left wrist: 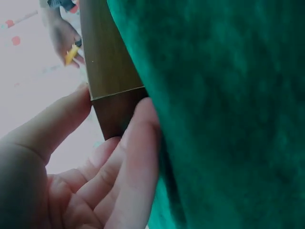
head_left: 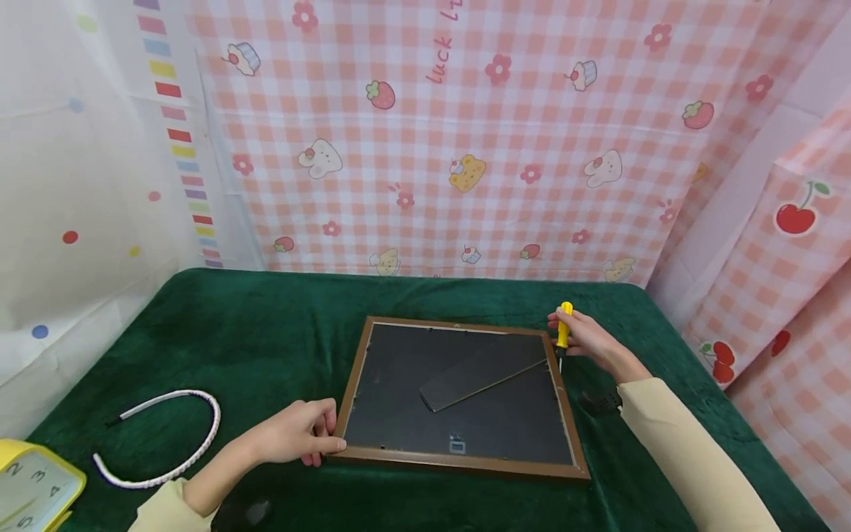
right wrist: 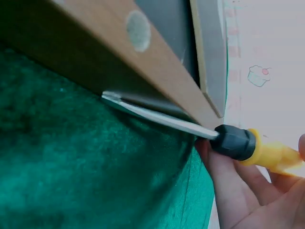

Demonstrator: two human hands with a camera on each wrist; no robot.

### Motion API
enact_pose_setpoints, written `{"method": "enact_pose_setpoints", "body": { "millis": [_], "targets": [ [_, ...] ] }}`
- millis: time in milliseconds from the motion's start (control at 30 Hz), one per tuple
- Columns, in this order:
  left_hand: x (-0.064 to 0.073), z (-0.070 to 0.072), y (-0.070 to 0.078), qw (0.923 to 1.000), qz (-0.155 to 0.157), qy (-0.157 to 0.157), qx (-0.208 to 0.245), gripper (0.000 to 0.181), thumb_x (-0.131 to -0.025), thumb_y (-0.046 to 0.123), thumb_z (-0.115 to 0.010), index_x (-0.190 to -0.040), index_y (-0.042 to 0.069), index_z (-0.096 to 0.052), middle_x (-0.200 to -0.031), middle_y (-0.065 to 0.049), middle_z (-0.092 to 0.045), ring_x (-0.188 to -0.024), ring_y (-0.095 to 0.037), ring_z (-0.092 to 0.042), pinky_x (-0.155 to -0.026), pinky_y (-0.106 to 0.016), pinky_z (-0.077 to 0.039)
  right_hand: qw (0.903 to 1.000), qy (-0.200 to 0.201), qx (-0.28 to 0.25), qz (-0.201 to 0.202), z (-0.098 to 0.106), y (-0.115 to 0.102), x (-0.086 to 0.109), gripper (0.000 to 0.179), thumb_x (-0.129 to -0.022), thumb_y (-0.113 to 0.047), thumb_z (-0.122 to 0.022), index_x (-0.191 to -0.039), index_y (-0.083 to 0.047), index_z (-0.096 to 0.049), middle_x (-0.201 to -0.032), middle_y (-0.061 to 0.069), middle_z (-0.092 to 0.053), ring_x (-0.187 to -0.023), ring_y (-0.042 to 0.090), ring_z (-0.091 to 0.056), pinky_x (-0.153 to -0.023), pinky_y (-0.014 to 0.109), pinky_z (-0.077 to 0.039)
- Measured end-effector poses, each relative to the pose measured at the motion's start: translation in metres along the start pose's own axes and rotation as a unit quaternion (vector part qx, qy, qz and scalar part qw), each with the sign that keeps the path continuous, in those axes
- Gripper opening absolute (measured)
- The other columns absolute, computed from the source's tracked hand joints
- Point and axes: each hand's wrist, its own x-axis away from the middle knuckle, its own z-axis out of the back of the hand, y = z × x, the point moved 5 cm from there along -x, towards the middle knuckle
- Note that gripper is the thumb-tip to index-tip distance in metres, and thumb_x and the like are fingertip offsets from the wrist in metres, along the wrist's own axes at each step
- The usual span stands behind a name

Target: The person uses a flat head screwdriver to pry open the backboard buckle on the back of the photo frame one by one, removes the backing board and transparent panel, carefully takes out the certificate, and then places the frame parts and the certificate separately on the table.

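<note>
A picture frame (head_left: 459, 399) with a brown border lies face down on the green cloth, its black back showing. A stand leg (head_left: 492, 386) runs slantwise across that back. My left hand (head_left: 302, 432) pinches the frame's near left corner, thumb on top and fingers at the side, as the left wrist view also shows. In my right hand (head_left: 592, 341) is a screwdriver (head_left: 564, 329) with a yellow handle and black collar, held by the handle. Its metal shaft (right wrist: 162, 119) points down along the outer side of the frame's right edge, the tip close to the cloth.
On the left of the green cloth (head_left: 266, 332) lies a white headband (head_left: 216, 421). A yellow clock (head_left: 40, 480) stands at the near left corner. Behind the table hangs a pink checked curtain (head_left: 432, 207), with more curtain on both sides.
</note>
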Motion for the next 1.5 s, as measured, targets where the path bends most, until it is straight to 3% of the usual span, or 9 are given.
{"method": "enact_pose_setpoints", "body": {
  "millis": [333, 500, 633, 667, 800, 900, 1100, 1333, 1500],
  "targets": [
    [0.004, -0.005, 0.003, 0.9995, -0.013, -0.002, -0.028, 0.027, -0.081, 0.026, -0.065, -0.079, 0.006, -0.047, -0.056, 0.001, -0.058, -0.045, -0.015, -0.055, -0.045, -0.026, -0.046, 0.9998, 0.020, 0.006, 0.006, -0.001, -0.001, -0.005, 0.064, -0.094, -0.047, -0.026, -0.131, 0.005, -0.028, -0.130, 0.025, -0.031, -0.112, 0.037, -0.042, -0.081, 0.042, -0.042],
    [0.004, -0.003, 0.001, 0.9985, -0.001, 0.017, -0.053, 0.038, -0.076, 0.033, -0.069, -0.089, 0.004, -0.047, -0.059, 0.001, -0.054, -0.044, -0.013, -0.054, -0.044, -0.026, -0.044, 0.9904, 0.103, 0.070, 0.061, 0.010, -0.022, 0.005, 0.067, -0.089, -0.054, -0.034, -0.120, 0.004, -0.045, -0.114, 0.022, -0.048, -0.100, 0.032, -0.049, -0.079, 0.045, -0.042],
    [0.003, -0.001, 0.001, 0.9957, 0.001, 0.039, -0.084, 0.058, -0.072, 0.037, -0.071, -0.107, -0.001, -0.046, -0.077, -0.002, -0.054, -0.048, -0.010, -0.050, -0.046, -0.026, -0.042, 0.9776, 0.153, 0.099, 0.106, 0.017, -0.045, 0.011, 0.063, -0.087, -0.053, -0.039, -0.115, 0.002, -0.052, -0.107, 0.019, -0.054, -0.092, 0.029, -0.051, -0.078, 0.042, -0.044],
    [0.003, 0.000, 0.001, 0.9951, 0.000, 0.044, -0.089, 0.064, -0.071, 0.038, -0.072, -0.113, -0.002, -0.044, -0.084, -0.005, -0.054, -0.050, -0.009, -0.050, -0.047, -0.026, -0.042, 0.9770, 0.156, 0.087, 0.116, 0.017, -0.049, 0.011, 0.061, -0.087, -0.052, -0.040, -0.115, 0.001, -0.052, -0.106, 0.018, -0.055, -0.089, 0.029, -0.051, -0.076, 0.042, -0.044],
    [0.004, 0.001, 0.001, 0.9935, -0.007, 0.055, -0.099, 0.085, -0.070, 0.041, -0.072, -0.129, -0.006, -0.033, -0.109, -0.016, -0.048, -0.055, -0.008, -0.048, -0.051, -0.025, -0.043, 0.9737, 0.122, -0.055, 0.184, 0.017, -0.039, -0.013, 0.045, -0.089, -0.040, -0.047, -0.117, -0.005, -0.053, -0.106, 0.013, -0.058, -0.081, 0.025, -0.054, -0.071, 0.035, -0.048],
    [0.004, -0.001, 0.002, 0.9939, -0.012, 0.046, -0.100, 0.093, -0.070, 0.042, -0.071, -0.133, -0.008, -0.024, -0.117, -0.021, -0.042, -0.056, -0.007, -0.048, -0.052, -0.025, -0.043, 0.9634, 0.095, -0.143, 0.206, 0.004, -0.032, -0.026, 0.040, -0.089, -0.036, -0.050, -0.117, -0.007, -0.054, -0.108, 0.011, -0.057, -0.082, 0.023, -0.055, -0.072, 0.033, -0.049],
    [0.004, -0.005, 0.002, 0.9947, -0.014, 0.026, -0.099, 0.096, -0.071, 0.040, -0.071, -0.135, -0.010, -0.020, -0.121, -0.023, -0.040, -0.054, -0.007, -0.047, -0.050, -0.025, -0.042, 0.9650, 0.101, -0.177, 0.166, -0.052, -0.067, -0.006, 0.051, -0.087, -0.039, -0.051, -0.121, -0.001, -0.049, -0.114, 0.017, -0.049, -0.091, 0.023, -0.055, -0.081, 0.035, -0.044],
    [0.004, -0.005, 0.003, 0.9954, -0.012, 0.022, -0.092, 0.095, -0.071, 0.039, -0.071, -0.134, -0.011, -0.020, -0.118, -0.021, -0.043, -0.052, -0.007, -0.048, -0.049, -0.025, -0.042, 0.9385, 0.063, -0.326, 0.094, -0.109, -0.073, -0.016, 0.048, -0.086, -0.027, -0.057, -0.122, 0.002, -0.046, -0.117, 0.018, -0.050, -0.086, 0.017, -0.059, -0.081, 0.030, -0.044],
    [0.003, -0.004, 0.002, 0.9955, -0.008, 0.018, -0.093, 0.094, -0.072, 0.040, -0.070, -0.133, -0.012, -0.021, -0.119, -0.021, -0.043, -0.053, -0.007, -0.049, -0.050, -0.025, -0.043, 0.9266, 0.061, -0.367, 0.055, -0.145, -0.069, -0.027, 0.043, -0.087, -0.021, -0.057, -0.120, 0.003, -0.046, -0.119, 0.019, -0.049, -0.085, 0.016, -0.059, -0.078, 0.028, -0.046]
  ]
}}
